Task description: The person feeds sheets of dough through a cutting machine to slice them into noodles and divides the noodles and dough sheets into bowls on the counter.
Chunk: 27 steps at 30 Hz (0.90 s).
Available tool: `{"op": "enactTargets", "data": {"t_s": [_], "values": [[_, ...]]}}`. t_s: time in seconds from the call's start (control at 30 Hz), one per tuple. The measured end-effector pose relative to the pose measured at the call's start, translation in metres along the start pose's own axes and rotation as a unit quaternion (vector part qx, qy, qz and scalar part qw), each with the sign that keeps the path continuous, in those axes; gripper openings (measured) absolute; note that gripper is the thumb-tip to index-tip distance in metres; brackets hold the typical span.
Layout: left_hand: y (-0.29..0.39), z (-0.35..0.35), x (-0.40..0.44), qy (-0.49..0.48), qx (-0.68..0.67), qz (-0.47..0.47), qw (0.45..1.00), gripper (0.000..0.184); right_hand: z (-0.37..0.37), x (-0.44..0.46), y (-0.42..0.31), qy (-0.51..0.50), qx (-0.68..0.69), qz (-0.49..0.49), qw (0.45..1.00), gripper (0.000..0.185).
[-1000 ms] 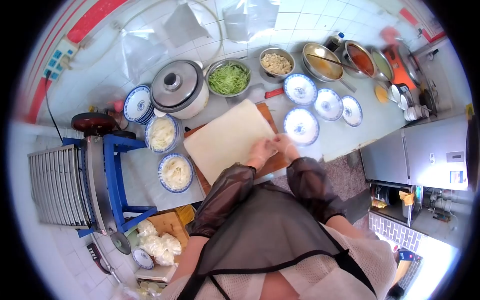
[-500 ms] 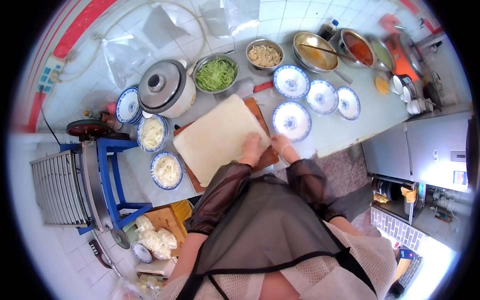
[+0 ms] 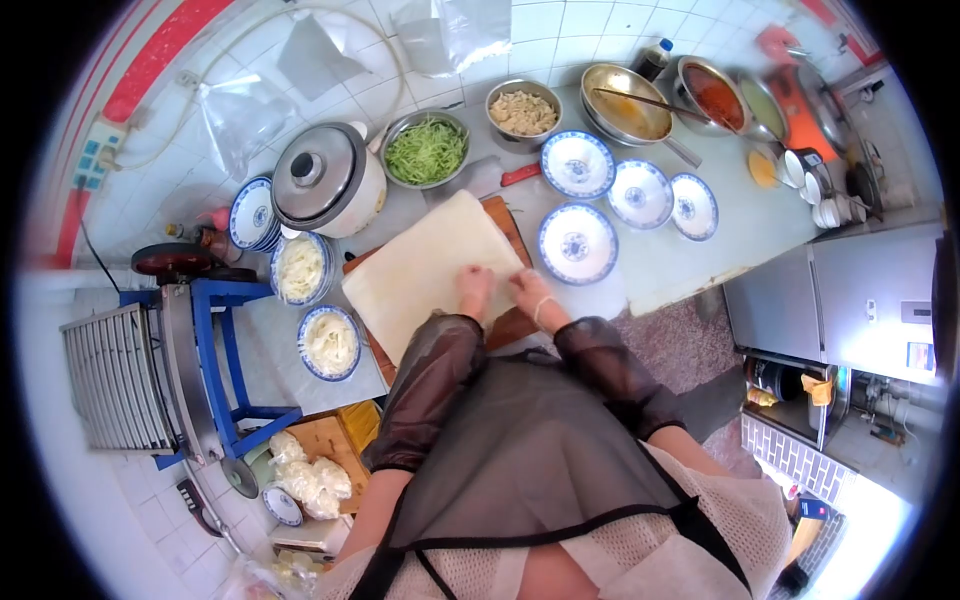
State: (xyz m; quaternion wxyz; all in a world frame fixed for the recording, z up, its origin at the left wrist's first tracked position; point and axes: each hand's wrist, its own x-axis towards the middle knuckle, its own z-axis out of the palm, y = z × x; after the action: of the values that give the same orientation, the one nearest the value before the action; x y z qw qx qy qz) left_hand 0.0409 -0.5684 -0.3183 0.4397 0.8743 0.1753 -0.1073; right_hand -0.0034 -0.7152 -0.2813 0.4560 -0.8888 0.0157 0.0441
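Note:
A wide, pale, flat rectangular sheet [image 3: 430,265], possibly dough or bean curd skin, covers most of a brown cutting board [image 3: 508,222]. My left hand [image 3: 475,288] rests over the sheet's near right part, fingers curled down against it. At the sheet's right edge, my right hand [image 3: 530,293] is closed, with thumb and fingers pinched at the border. What exactly lies under the fingertips is partly hidden. Beyond the board lies a cleaver with a red handle [image 3: 520,175]. Dark sheer sleeves cover both forearms.
Blue-and-white bowls [image 3: 578,243] stand right of the board. Left are bowls of pale strips [image 3: 330,343] and a lidded cooker [image 3: 318,180]. Behind are a bowl of shredded green vegetable [image 3: 427,150], a bowl of pale chunks [image 3: 523,112] and a metal pan [image 3: 630,105].
Both hands have shifted left and slightly toward the far side along the sheet's right edge. My left hand now sits farther in over the sheet. The whole view has drifted slightly.

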Motion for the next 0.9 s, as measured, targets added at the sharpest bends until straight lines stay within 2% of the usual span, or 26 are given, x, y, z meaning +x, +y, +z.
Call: {"op": "enactTargets", "data": {"t_s": [0.03, 0.07, 0.1, 0.13, 0.17, 0.2, 0.23, 0.3, 0.37, 0.4, 0.43, 0.5, 0.53, 0.6, 0.63, 0.67, 0.7, 0.73, 0.8, 0.83, 0.87, 0.9], "values": [[-0.036, 0.0, 0.024, -0.006, 0.211, 0.148, 0.966, 0.01, 0.004, 0.003, 0.0, -0.003, 0.0, 0.034, 0.999, 0.022], [-0.057, -0.008, 0.043, -0.01, 0.408, 0.285, 0.867, 0.01, 0.006, 0.008, 0.001, -0.005, 0.0, 0.068, 0.998, 0.021], [-0.045, -0.04, 0.037, 0.024, 0.249, 0.284, 0.925, 0.014, 0.005, 0.009, 0.0, -0.006, -0.001, 0.065, 0.998, 0.021], [-0.026, -0.08, 0.024, 0.056, 0.083, 0.276, 0.956, 0.02, 0.004, 0.009, -0.002, -0.009, -0.003, 0.062, 0.998, 0.021], [-0.021, -0.11, 0.023, 0.06, -0.015, 0.213, 0.975, 0.02, 0.004, 0.008, -0.003, -0.011, -0.005, 0.059, 0.998, 0.02], [-0.024, -0.135, 0.028, 0.064, -0.113, 0.148, 0.98, 0.021, 0.007, 0.009, 0.003, -0.012, -0.005, 0.058, 0.998, 0.02], [-0.061, -0.15, 0.054, 0.068, -0.147, 0.125, 0.979, 0.022, 0.015, 0.011, 0.016, -0.025, -0.006, 0.057, 0.998, 0.02], [-0.087, -0.158, 0.071, 0.077, -0.182, 0.102, 0.975, 0.024, 0.019, 0.015, 0.016, -0.04, -0.005, 0.051, 0.998, 0.022], [-0.071, -0.159, 0.057, -0.005, -0.382, -0.089, 0.92, 0.02, 0.019, 0.018, -0.005, -0.037, -0.078, 0.0, 0.996, 0.029], [-0.061, -0.151, 0.052, -0.042, -0.312, -0.078, 0.946, 0.015, 0.022, 0.025, -0.014, -0.041, -0.077, -0.004, 0.996, 0.029], [-0.05, -0.139, 0.046, -0.079, -0.239, -0.067, 0.965, 0.013, 0.027, 0.038, -0.022, 0.008, -0.181, -0.07, 0.981, 0.032], [-0.021, -0.113, 0.034, -0.022, -0.239, -0.152, 0.959, 0.017, 0.034, 0.071, -0.027, 0.058, -0.28, -0.14, 0.948, 0.035], [-0.022, -0.103, 0.038, -0.019, -0.24, -0.152, 0.959, 0.017, 0.041, 0.089, -0.022, 0.019, -0.176, -0.077, 0.981, 0.034], [-0.034, -0.081, 0.053, -0.003, -0.104, -0.054, 0.993, 0.026, 0.053, 0.122, -0.018, -0.019, -0.069, -0.015, 0.997, 0.033], [-0.027, -0.075, 0.051, 0.0, -0.105, -0.055, 0.993, 0.026, 0.059, 0.137, -0.018, -0.044, -0.102, 0.003, 0.994, 0.031], [-0.015, -0.071, 0.045, 0.04, 0.006, 0.078, 0.996, 0.028, 0.059, 0.14, -0.024, -0.057, -0.119, 0.011, 0.991, 0.031], [-0.003, -0.067, 0.039, 0.077, 0.118, 0.208, 0.968, 0.031, 0.059, 0.143, -0.03, -0.07, -0.136, 0.019, 0.988, 0.03], [0.009, -0.065, 0.033, 0.079, 0.117, 0.21, 0.968, 0.031, 0.046, 0.142, -0.05, -0.156, -0.164, -0.026, 0.974, 0.025], [0.031, -0.063, 0.025, 0.089, 0.124, 0.247, 0.957, 0.032, 0.032, 0.138, -0.07, -0.234, -0.194, -0.073, 0.95, 0.028], [0.025, -0.055, 0.037, 0.091, 0.121, 0.251, 0.956, 0.032, 0.029, 0.13, -0.074, -0.203, -0.144, -0.151, 0.957, 0.026], [0.007, -0.041, 0.053, 0.087, 0.079, 0.175, 0.978, 0.029, 0.026, 0.118, -0.078, -0.173, -0.091, -0.226, 0.954, 0.024], [-0.004, -0.032, 0.064, 0.08, 0.037, 0.098, 0.991, 0.03, 0.006, 0.1, -0.098, -0.136, -0.055, -0.226, 0.963, 0.031]]}}
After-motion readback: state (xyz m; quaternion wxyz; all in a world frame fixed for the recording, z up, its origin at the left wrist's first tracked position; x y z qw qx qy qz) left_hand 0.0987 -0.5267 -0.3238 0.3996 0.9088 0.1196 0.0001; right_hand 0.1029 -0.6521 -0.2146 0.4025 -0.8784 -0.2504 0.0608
